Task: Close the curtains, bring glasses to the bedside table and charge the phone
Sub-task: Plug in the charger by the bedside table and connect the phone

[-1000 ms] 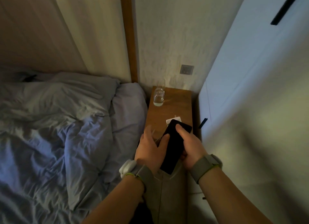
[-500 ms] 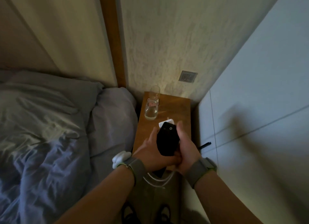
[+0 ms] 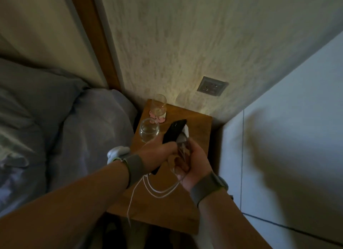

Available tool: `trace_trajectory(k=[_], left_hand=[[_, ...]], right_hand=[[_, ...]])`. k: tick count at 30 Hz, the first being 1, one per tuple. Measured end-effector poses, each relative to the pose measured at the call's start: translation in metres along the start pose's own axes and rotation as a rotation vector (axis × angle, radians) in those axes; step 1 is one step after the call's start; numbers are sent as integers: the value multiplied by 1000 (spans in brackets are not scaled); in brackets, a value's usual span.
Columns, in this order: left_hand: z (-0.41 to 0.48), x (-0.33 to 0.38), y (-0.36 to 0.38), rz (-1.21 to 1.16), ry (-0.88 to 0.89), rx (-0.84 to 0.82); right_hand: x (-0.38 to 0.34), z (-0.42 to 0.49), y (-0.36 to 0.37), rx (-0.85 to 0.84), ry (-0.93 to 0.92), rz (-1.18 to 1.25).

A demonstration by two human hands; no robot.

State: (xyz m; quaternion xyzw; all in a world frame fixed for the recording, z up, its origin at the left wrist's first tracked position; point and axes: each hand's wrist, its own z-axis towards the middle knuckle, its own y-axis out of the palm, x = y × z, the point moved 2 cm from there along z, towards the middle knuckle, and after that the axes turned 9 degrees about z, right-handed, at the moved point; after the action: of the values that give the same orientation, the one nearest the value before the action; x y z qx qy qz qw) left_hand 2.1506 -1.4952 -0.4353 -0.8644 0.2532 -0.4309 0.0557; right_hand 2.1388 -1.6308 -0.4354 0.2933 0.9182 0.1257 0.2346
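While the left hand (image 3: 157, 152) grips the phone (image 3: 171, 133) above the desk (image 3: 200, 126) and the right hand (image 3: 194, 161) pinches the white cable (image 3: 157, 189), charging is underway; next, probably seat the plug.

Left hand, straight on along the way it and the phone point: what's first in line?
Probably the white charger block just past the tip of the phone that the left hand holds, then bare bedside table and the wall. The two glasses sit left of that line. Depth is unclear.
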Motion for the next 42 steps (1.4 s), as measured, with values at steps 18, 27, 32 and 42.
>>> trace_trajectory(k=[18, 27, 32, 42], left_hand=[[159, 1, 55, -395, -250, 153], [172, 14, 39, -351, -213, 116], [174, 24, 32, -332, -162, 95], [170, 48, 29, -270, -124, 148]], right_hand=[[-47, 132, -39, 60, -246, -327], [-119, 162, 0, 182, -494, -553], [-161, 162, 31, 207, -633, -642], [-164, 153, 28, 56, -501, -788]])
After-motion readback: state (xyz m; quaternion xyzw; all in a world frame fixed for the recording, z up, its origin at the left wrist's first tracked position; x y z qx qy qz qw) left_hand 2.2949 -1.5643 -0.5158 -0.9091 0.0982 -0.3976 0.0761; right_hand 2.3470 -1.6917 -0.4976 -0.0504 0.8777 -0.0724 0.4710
